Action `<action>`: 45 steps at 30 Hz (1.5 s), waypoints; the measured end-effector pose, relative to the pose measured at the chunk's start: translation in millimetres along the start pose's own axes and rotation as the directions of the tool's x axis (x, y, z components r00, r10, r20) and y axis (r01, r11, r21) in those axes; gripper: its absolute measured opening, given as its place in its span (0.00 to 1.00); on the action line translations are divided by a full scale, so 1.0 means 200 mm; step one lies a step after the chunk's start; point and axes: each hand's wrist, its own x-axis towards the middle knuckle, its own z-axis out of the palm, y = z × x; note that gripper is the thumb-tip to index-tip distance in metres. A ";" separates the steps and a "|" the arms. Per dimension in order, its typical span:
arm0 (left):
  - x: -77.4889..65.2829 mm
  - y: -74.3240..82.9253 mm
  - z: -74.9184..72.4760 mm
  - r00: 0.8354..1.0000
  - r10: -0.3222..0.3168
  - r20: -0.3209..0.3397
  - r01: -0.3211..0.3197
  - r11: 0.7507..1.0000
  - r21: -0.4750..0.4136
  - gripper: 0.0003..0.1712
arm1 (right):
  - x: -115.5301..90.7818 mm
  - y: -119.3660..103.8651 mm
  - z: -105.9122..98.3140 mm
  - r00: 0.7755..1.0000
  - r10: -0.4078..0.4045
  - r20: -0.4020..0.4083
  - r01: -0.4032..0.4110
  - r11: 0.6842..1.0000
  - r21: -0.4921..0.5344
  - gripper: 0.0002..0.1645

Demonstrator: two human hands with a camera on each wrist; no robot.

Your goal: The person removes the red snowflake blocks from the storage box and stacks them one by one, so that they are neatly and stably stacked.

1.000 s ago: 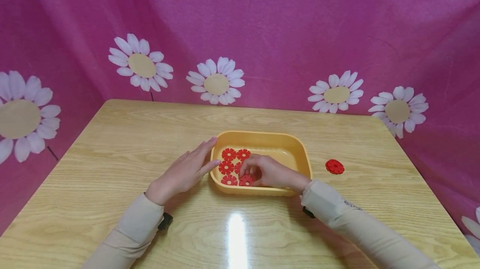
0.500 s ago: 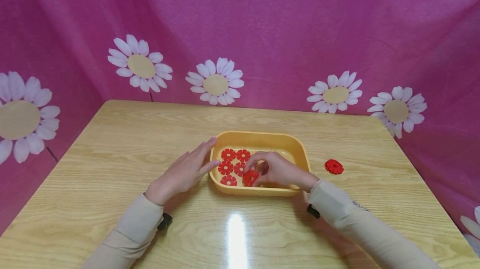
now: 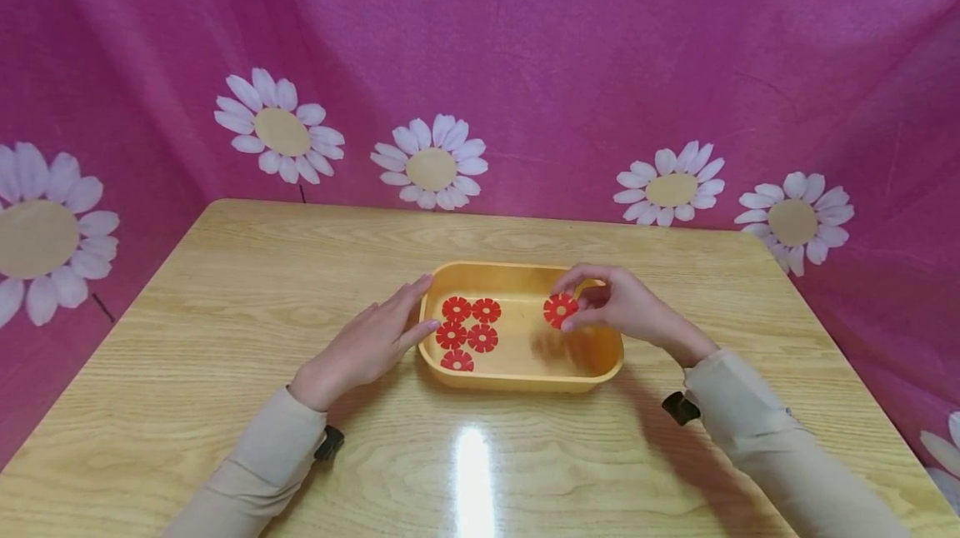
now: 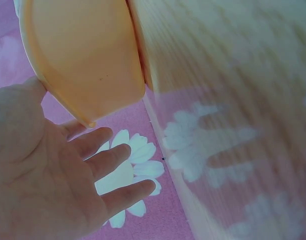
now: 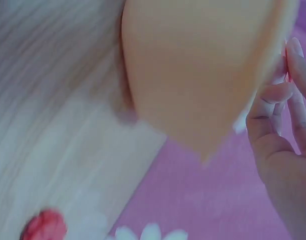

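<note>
My right hand (image 3: 630,309) pinches a red notched, flower-shaped plastic disc (image 3: 561,311) between thumb and fingers, raised over the right part of a yellow tray (image 3: 525,381). In the right wrist view only a thin red edge of that disc shows between the fingertips. My left hand (image 3: 367,346) lies at the tray's left rim, fingers extended and thumb over the edge; the left wrist view shows its fingers spread beside the tray's outer wall (image 4: 88,55). Several matching red discs (image 3: 452,335) lie flat inside the tray's left part, in two columns.
The tray stands on a wood-grain table (image 3: 300,271) with a glossy top. A small red stack (image 5: 44,226) lies on the table right of the tray, hidden behind my right hand in the head view. A pink curtain (image 3: 525,47) with white flowers hangs behind.
My right hand has picked up the front disc of the tray's second column and carried it up and to the right. The left hand has stayed at the rim.
</note>
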 end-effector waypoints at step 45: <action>0.00 0.00 0.00 1.000 0.000 -0.003 0.000 1.000 -0.011 0.42 | -0.43 0.50 -0.41 0.916 0.317 -0.246 -0.372 0.900 -0.226 0.30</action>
